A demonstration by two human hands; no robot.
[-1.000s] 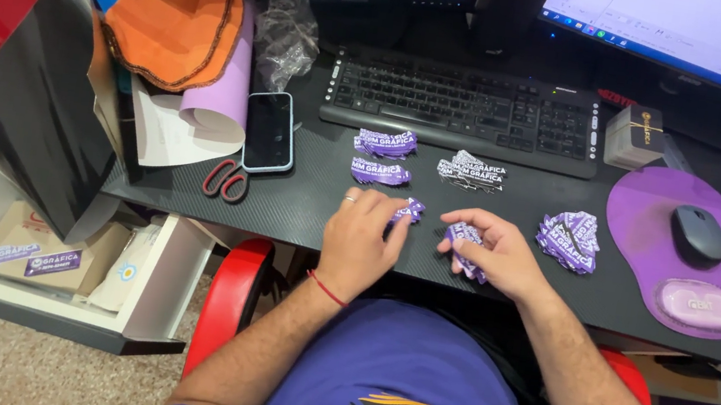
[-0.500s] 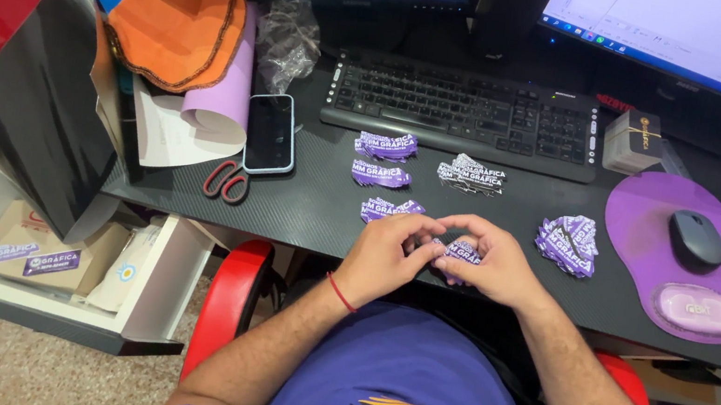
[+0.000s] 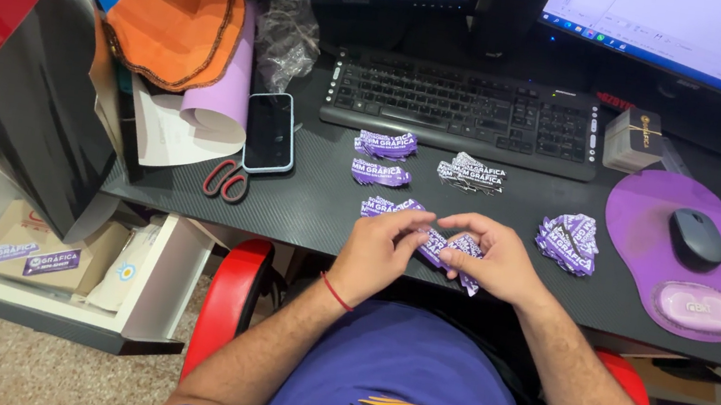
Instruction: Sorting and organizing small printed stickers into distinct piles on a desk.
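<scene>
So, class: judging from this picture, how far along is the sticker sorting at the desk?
Looks done: three small bundles of purple stickers lie by the keyboard. In hand: the left hand and right hand meet over a few purple stickers at the desk's front edge, seemingly gathering another bundle. Left: a loose heap of purple stickers beside the mouse pad, untouched. Roughly midway, I'd judge.

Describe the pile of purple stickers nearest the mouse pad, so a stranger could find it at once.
Start at the round purple mouse pad on the right of the dark desk. Just left of it lies a fanned sticker pile. It is the thickest heap, apart from both hands.
</scene>
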